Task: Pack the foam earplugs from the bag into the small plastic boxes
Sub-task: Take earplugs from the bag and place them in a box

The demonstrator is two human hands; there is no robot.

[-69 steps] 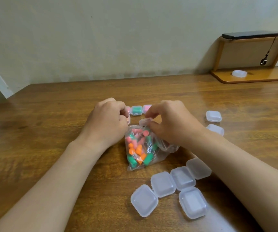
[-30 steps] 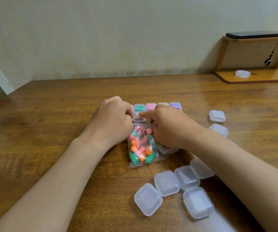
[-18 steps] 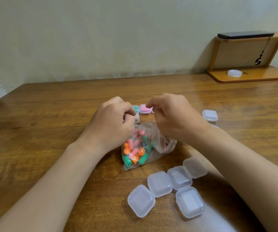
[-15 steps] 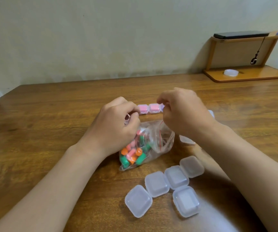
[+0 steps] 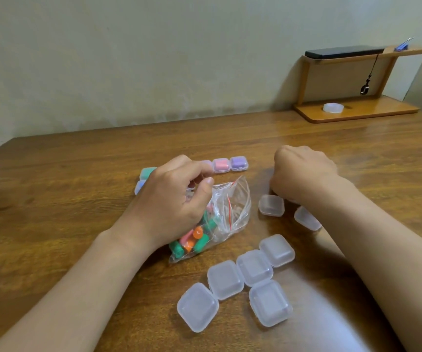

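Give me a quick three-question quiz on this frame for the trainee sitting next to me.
1. True or false: the bag is empty.
2. Which hand grips the bag: A left, B right, C both?
3. Fill in: the empty boxes clustered nearest the camera number ___.
Key: 1 false, coloured earplugs lie inside it; 2 A, the left hand holds it near its mouth; 3 five.
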